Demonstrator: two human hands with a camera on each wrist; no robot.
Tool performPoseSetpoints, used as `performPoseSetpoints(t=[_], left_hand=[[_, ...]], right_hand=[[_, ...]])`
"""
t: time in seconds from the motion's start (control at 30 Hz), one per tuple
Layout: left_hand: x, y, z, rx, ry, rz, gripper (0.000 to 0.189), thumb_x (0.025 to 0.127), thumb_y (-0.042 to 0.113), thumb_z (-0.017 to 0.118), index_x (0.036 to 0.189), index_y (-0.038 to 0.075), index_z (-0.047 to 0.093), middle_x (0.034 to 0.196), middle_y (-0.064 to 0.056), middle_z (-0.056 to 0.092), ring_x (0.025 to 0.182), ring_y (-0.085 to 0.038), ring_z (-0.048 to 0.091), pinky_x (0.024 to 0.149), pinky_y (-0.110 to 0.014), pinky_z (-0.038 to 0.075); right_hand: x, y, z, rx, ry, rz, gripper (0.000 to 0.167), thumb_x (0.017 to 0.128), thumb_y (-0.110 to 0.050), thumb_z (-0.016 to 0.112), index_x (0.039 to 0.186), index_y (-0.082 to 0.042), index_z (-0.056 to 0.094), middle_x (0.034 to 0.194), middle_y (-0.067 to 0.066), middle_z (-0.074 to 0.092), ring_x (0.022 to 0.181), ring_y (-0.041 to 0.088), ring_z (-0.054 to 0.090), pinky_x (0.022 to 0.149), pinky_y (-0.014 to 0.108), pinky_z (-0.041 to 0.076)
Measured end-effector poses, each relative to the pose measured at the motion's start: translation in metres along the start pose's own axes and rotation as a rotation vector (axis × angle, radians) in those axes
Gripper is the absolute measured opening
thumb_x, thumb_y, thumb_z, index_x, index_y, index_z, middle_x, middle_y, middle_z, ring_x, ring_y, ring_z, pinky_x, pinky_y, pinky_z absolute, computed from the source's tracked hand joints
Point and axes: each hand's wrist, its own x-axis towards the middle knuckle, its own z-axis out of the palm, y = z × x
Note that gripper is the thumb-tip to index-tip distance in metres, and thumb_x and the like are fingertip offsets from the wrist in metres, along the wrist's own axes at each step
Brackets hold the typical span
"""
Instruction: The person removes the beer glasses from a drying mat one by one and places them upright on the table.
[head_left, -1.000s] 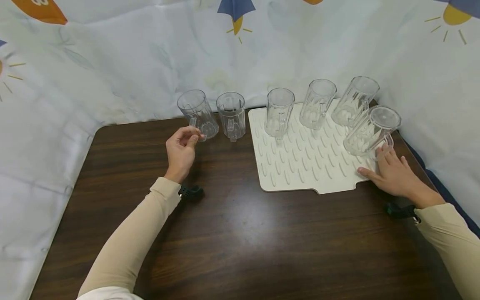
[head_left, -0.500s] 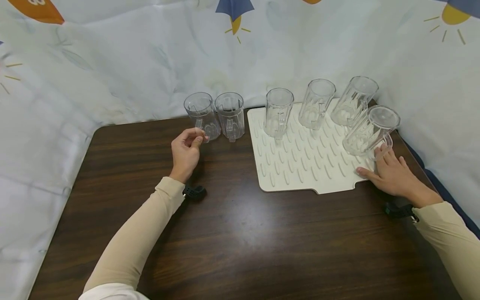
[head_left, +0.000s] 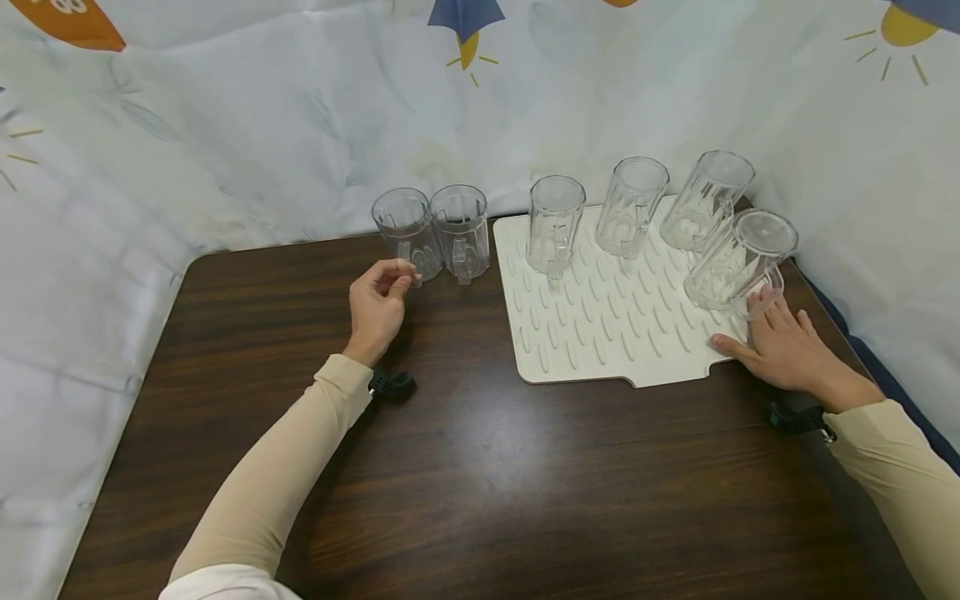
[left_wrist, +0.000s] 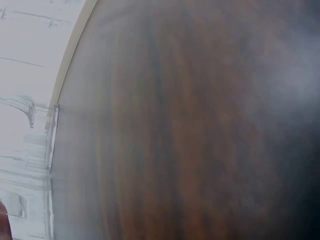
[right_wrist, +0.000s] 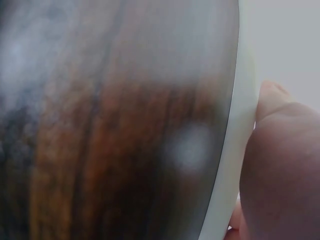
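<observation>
My left hand [head_left: 377,310] pinches the handle of a clear glass mug [head_left: 405,217] at the table's back edge. That mug stands right beside a second clear mug [head_left: 461,225]; a gap between them is hard to make out. In the left wrist view, mugs [left_wrist: 30,165] show along the left edge with a fingertip in the corner. My right hand [head_left: 786,350] rests with extended fingers on the right front corner of a white ridged mat [head_left: 585,362]. Its fingertips lie by the handle of the front-right mug [head_left: 731,267]. In the right wrist view, my thumb [right_wrist: 285,160] lies along the mat's edge.
Several clear mugs stand on the mat, among them one at its left [head_left: 555,229], one mid-back [head_left: 632,212] and one back right [head_left: 705,204]. A white patterned curtain [head_left: 300,125] hangs behind the dark wooden table [head_left: 480,483].
My left hand has slid the left mug rightward, close up to the second mug. The right hand stays on the mat's corner, and the mugs there have not moved.
</observation>
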Motion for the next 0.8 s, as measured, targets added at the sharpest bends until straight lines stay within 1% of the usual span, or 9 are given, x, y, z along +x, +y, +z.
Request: performPoseSetpoints(t=[0.2, 0.37, 0.53, 0.57, 0.6, 0.67, 0.77, 0.8], left_hand=[[-0.001, 0.004, 0.0, 0.028, -0.025, -0.019, 0.013, 0.099, -0.003, 0.063, 0.11, -0.009, 0.069, 0.114, -0.029, 0.07, 0.088, 0.006, 0.07, 0.09, -0.015, 0.059], [-0.003, 0.007, -0.001, 0.058, -0.047, -0.042, 0.018, 0.1, -0.001, 0.063, 0.116, -0.008, 0.069, 0.114, -0.024, 0.072, 0.094, 0.003, 0.071, 0.094, -0.016, 0.059], [-0.004, 0.009, -0.004, 0.088, -0.06, -0.059, 0.022, 0.099, 0.0, 0.066, 0.12, -0.006, 0.07, 0.115, -0.023, 0.074, 0.097, 0.001, 0.072, 0.092, -0.012, 0.058], [-0.005, 0.01, -0.005, 0.097, -0.059, -0.06, 0.024, 0.098, 0.001, 0.068, 0.121, -0.005, 0.07, 0.117, -0.022, 0.074, 0.099, -0.002, 0.072, 0.091, -0.011, 0.058], [-0.006, 0.015, -0.005, 0.113, -0.06, -0.069, 0.027, 0.097, 0.001, 0.069, 0.124, -0.005, 0.068, 0.119, -0.023, 0.073, 0.102, -0.007, 0.073, 0.093, -0.013, 0.058], [-0.007, 0.017, -0.008, 0.139, -0.055, -0.064, 0.034, 0.095, 0.007, 0.074, 0.127, -0.002, 0.067, 0.122, -0.021, 0.072, 0.106, -0.015, 0.073, 0.095, -0.016, 0.059], [-0.007, 0.021, -0.012, 0.167, -0.044, -0.047, 0.043, 0.093, 0.014, 0.078, 0.132, 0.002, 0.065, 0.125, -0.019, 0.071, 0.112, -0.028, 0.071, 0.098, -0.02, 0.058], [-0.007, 0.023, -0.014, 0.172, -0.039, -0.04, 0.044, 0.093, 0.015, 0.079, 0.133, 0.003, 0.064, 0.126, -0.018, 0.071, 0.113, -0.03, 0.07, 0.099, -0.022, 0.058]], right_hand=[[0.0, 0.001, 0.001, -0.006, 0.005, -0.005, 0.106, 0.106, -0.059, 0.043, 0.154, 0.021, -0.007, 0.16, 0.046, -0.013, 0.151, 0.065, -0.002, 0.114, 0.086, 0.008], [-0.002, 0.0, 0.0, -0.008, -0.007, -0.007, 0.105, 0.107, -0.059, 0.042, 0.154, 0.021, -0.007, 0.16, 0.046, -0.015, 0.152, 0.064, -0.005, 0.114, 0.086, 0.007], [-0.004, -0.002, -0.003, -0.01, -0.028, -0.009, 0.105, 0.107, -0.06, 0.041, 0.154, 0.022, -0.005, 0.16, 0.045, -0.016, 0.152, 0.063, -0.007, 0.115, 0.086, 0.006], [-0.004, -0.002, -0.003, -0.011, -0.029, -0.01, 0.104, 0.107, -0.06, 0.04, 0.154, 0.022, -0.005, 0.16, 0.045, -0.016, 0.152, 0.063, -0.007, 0.114, 0.086, 0.006], [-0.005, -0.002, -0.003, -0.01, -0.029, -0.01, 0.104, 0.107, -0.06, 0.04, 0.154, 0.022, -0.005, 0.16, 0.045, -0.016, 0.152, 0.063, -0.008, 0.114, 0.086, 0.006], [-0.005, -0.001, -0.003, -0.01, -0.028, -0.009, 0.104, 0.107, -0.06, 0.04, 0.154, 0.021, -0.006, 0.16, 0.045, -0.016, 0.153, 0.062, -0.008, 0.114, 0.086, 0.006], [-0.005, -0.001, -0.003, -0.001, -0.026, -0.01, 0.104, 0.107, -0.06, 0.039, 0.155, 0.02, -0.008, 0.16, 0.044, -0.018, 0.153, 0.061, -0.011, 0.114, 0.086, 0.005], [-0.005, -0.001, -0.003, 0.002, -0.026, -0.01, 0.104, 0.107, -0.06, 0.038, 0.155, 0.02, -0.008, 0.16, 0.043, -0.019, 0.153, 0.061, -0.011, 0.115, 0.085, 0.005]])
